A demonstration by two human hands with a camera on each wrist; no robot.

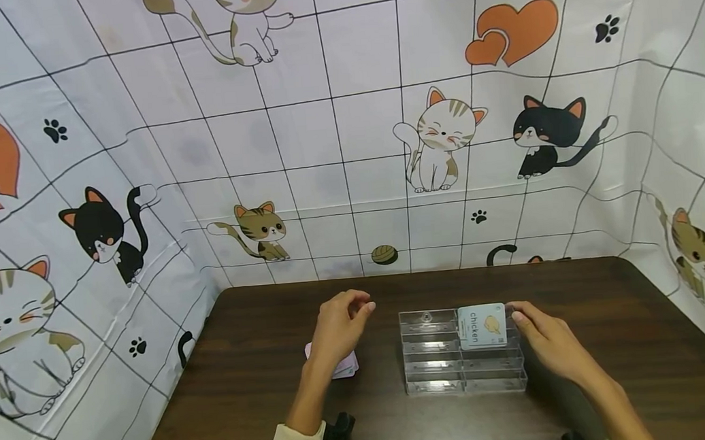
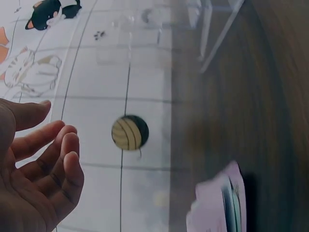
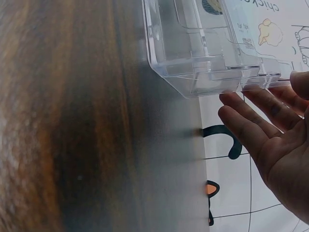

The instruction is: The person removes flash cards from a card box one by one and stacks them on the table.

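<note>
A clear plastic tiered rack, split into two columns, stands on the table. In its top right compartment is a pale blue card marked "chicken", with a yellow picture. My right hand holds the rack's right upper edge, thumb in front beside the card; in the right wrist view the fingers lie against the rack's side. My left hand hovers over a stack of pink cards, its fingers loosely bent and holding nothing. The hand partly covers that stack in the head view.
The dark wooden table ends at a white sheet printed with cats and grid lines, which hangs behind and along both sides. The left wrist view catches part of the rack, blurred, at the top.
</note>
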